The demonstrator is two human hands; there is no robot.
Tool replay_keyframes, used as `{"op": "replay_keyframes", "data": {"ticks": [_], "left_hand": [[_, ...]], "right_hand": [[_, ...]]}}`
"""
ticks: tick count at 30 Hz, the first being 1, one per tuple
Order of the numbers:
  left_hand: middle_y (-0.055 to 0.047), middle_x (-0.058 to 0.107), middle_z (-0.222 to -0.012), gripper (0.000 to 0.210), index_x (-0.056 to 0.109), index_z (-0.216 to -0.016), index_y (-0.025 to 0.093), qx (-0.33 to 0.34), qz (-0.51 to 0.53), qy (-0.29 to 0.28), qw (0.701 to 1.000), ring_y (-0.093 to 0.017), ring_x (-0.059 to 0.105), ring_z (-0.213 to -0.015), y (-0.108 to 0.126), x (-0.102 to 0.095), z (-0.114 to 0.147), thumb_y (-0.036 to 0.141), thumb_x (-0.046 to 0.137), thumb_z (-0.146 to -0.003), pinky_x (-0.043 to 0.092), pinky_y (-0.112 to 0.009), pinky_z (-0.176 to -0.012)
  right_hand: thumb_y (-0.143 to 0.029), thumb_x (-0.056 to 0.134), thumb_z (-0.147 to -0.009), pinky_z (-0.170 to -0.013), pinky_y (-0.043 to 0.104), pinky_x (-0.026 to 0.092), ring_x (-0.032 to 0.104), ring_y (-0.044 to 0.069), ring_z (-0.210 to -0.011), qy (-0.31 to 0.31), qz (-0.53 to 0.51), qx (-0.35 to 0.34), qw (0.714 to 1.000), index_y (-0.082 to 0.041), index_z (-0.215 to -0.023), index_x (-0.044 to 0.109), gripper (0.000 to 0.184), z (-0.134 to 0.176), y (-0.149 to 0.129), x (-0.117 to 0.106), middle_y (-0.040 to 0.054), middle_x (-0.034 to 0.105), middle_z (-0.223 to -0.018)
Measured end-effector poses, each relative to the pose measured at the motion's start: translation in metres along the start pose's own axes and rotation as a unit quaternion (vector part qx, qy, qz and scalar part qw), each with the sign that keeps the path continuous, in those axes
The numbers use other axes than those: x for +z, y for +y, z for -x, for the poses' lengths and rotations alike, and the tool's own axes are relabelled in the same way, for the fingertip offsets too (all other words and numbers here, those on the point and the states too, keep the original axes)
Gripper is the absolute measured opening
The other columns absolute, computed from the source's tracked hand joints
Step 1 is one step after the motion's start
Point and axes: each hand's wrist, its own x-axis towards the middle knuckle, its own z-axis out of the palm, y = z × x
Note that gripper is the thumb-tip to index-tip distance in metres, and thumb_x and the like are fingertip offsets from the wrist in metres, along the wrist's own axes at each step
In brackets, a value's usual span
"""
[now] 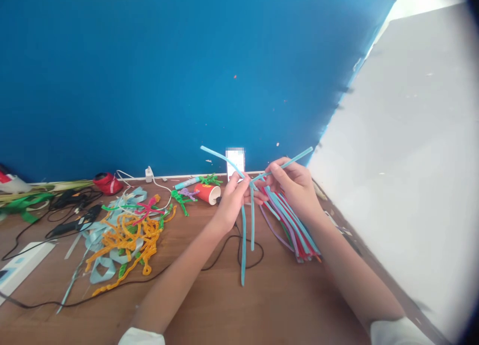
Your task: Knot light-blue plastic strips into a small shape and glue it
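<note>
Reaches forward from the near side with both bare forearms, angled inward to meet above a brown wooden tabletop (277, 305). Holds the left hand (229, 205) just left of the right one, slanting up and inward, with thumb and fingers pinched narrow on the crossing of thin, light-blue, fuzzy pipe-cleaner stems (243, 250), and with other fingertips showing behind the hanging ends. Holds the right hand (299, 188) slightly higher, turned inward toward the left, with thumb and forefinger closed on the length slanting to the upper right. Has two ends hanging down below the left hand and another rising to the upper left, across a bright white rectangular screen (238, 158) standing by the blue wall (168, 86). Cannot quite tell a twist from a simple overlap at the crossing, given the small, soft view there. Shows, below and behind the right hand, a loose bundle of blue, purple and red fuzzy stems (294, 223) on the tabletop; beyond the left hand, a red paper cup (204, 193) lying on its side; farther left, a heap of orange fuzzy stems (129, 235) mixed with shiny light-blue ribbon (103, 270).
</note>
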Motion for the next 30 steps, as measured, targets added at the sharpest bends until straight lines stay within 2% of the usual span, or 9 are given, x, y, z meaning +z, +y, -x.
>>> {"op": "replay_keyframes", "data": {"ticks": [7,15,21,25,30], "left_hand": [[-0.004,0.073,-0.093,0.031,0.045,-0.098,0.021,-0.003,0.021,0.005,1.0,-0.018,0.074,-0.079,0.0006,-0.0011,-0.0012,0.047,0.062,-0.091,0.057,-0.029,-0.07],[-0.006,0.073,-0.098,0.027,0.049,-0.097,0.019,0.007,0.012,-0.006,1.0,-0.015,0.073,-0.077,-0.001,-0.0034,-0.0013,0.043,0.062,-0.093,0.054,-0.025,-0.067],[-0.003,0.071,-0.091,0.026,0.054,-0.096,0.018,0.026,0.007,0.029,0.999,-0.011,0.069,-0.068,-0.0015,-0.0029,-0.0024,0.04,0.066,-0.091,0.052,-0.021,-0.063],[-0.002,0.069,-0.085,0.028,0.057,-0.095,0.017,0.029,-0.01,0.048,0.998,-0.012,0.069,-0.069,-0.0031,-0.003,-0.0041,0.041,0.071,-0.087,0.054,-0.023,-0.066],[-0.003,0.072,-0.089,0.031,0.06,-0.097,0.018,0.032,-0.056,0.039,0.997,-0.015,0.072,-0.08,-0.0065,-0.0039,-0.0041,0.039,0.078,-0.082,0.057,-0.025,-0.074]], "right_hand": [[-0.055,0.062,-0.093,-0.05,0.024,0.041,0.054,0.011,-0.052,0.027,-0.021,0.001,0.999,-0.021,-0.084,0.065,0.036,-0.0009,0.0003,-0.0025,-0.0011,0.061,-0.063],[-0.057,0.06,-0.093,-0.048,0.022,0.042,0.054,0.01,-0.052,0.054,-0.025,-0.008,0.998,-0.021,-0.084,0.065,0.037,-0.0025,0.0045,-0.0069,-0.0005,0.061,-0.065],[-0.056,0.061,-0.094,-0.047,0.022,0.042,0.054,0.009,-0.05,0.083,-0.018,-0.024,0.996,-0.021,-0.08,0.064,0.037,-0.0033,0.0029,-0.0084,-0.0011,0.061,-0.064],[-0.055,0.06,-0.094,-0.048,0.022,0.043,0.055,0.01,-0.051,0.065,-0.03,-0.021,0.997,-0.021,-0.083,0.064,0.035,-0.0021,0.0042,-0.0079,-0.0008,0.062,-0.065],[-0.049,0.062,-0.095,-0.052,0.023,0.047,0.059,0.011,-0.054,0.025,-0.06,-0.032,0.997,-0.021,-0.084,0.065,0.03,-0.0004,0.0045,-0.0049,-0.0003,0.065,-0.065]]}}
